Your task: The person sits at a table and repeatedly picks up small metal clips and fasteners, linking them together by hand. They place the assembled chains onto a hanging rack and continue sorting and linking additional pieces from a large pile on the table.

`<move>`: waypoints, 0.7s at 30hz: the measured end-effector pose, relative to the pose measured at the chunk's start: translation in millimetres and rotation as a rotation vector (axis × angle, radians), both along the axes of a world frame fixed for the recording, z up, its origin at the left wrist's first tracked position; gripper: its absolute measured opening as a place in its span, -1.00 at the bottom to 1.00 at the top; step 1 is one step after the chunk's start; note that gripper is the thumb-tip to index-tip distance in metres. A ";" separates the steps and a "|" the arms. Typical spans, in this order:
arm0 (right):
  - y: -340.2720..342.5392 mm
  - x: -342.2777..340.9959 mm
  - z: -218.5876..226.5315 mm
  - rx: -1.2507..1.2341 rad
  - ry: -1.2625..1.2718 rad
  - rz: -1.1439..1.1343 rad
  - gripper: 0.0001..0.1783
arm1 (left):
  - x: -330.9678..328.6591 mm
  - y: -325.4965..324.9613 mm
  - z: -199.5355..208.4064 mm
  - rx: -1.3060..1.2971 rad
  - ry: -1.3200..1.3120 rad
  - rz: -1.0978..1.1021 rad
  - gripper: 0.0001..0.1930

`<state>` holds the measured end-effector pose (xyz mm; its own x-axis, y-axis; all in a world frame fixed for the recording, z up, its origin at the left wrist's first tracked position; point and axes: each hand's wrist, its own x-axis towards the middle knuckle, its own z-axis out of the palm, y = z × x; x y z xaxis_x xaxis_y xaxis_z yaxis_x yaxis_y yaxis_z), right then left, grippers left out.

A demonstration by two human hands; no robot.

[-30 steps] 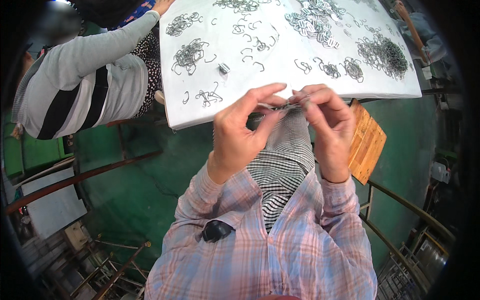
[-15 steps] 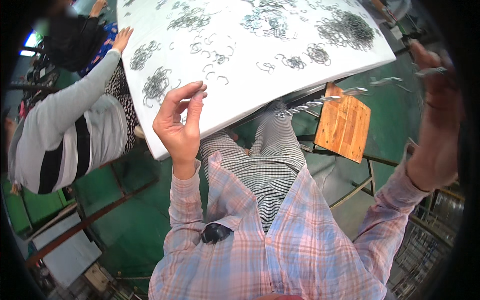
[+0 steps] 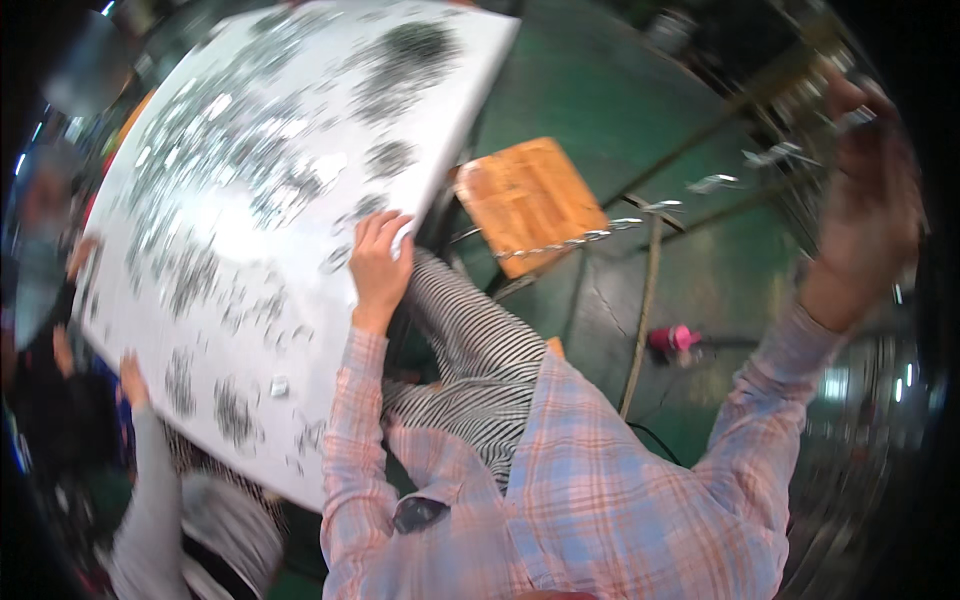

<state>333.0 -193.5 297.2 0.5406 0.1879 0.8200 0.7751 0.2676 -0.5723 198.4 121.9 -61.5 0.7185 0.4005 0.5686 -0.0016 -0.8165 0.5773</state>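
Observation:
My right hand (image 3: pixel 870 205), raised high at the far right and blurred, is closed on one end of a chain of linked silver metal hooks (image 3: pixel 712 184). The chain slants down leftward, its lower part passing in front of a wooden stool. At the right edge of the white table (image 3: pixel 340 455), my left hand (image 3: pixel 382 265) rests with its fingers laid over the rim, holding nothing that I can see. Small piles of dark metal hooks (image 3: pixel 388 158) lie beyond it, smeared by motion.
The wooden-topped stool (image 3: pixel 535 200) stands right of the table on a green floor. A pink object (image 3: pixel 680 338) lies farther right, near metal bars. At lower left sits a co-worker in a grey sleeve (image 3: pixel 150 490), one hand on the table edge.
The view has swung right, so table and stool appear farther left. My left hand has gone from a raised pinch to the table edge. My right hand still holds the chain up.

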 end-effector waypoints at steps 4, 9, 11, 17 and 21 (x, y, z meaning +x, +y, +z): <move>-60.2 -12.2 -17.0 -0.122 0.044 -0.120 -0.72 | 44.6 -14.3 -51.7 0.147 0.120 -0.209 -0.48; -101.3 -13.1 -25.8 0.035 0.073 -0.243 -0.82 | 27.1 12.9 -61.8 0.148 0.238 -0.137 -0.33; -122.7 -23.7 -15.5 0.015 0.055 -0.403 -0.84 | 25.9 9.8 -57.1 0.183 0.284 -0.150 -0.29; -195.1 -39.1 -1.3 0.123 0.019 -0.759 -0.89 | 23.9 13.4 -55.0 0.224 0.305 -0.163 -0.25; -250.3 -45.6 17.1 0.122 0.000 -0.970 -0.85 | 23.8 18.1 -57.0 0.220 0.290 -0.170 -0.25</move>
<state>287.4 -443.7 314.3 0.4155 -0.4247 0.8044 0.6898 -0.4293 -0.5830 222.1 140.0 -118.5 0.9075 0.1533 0.3911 -0.0102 -0.9227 0.3853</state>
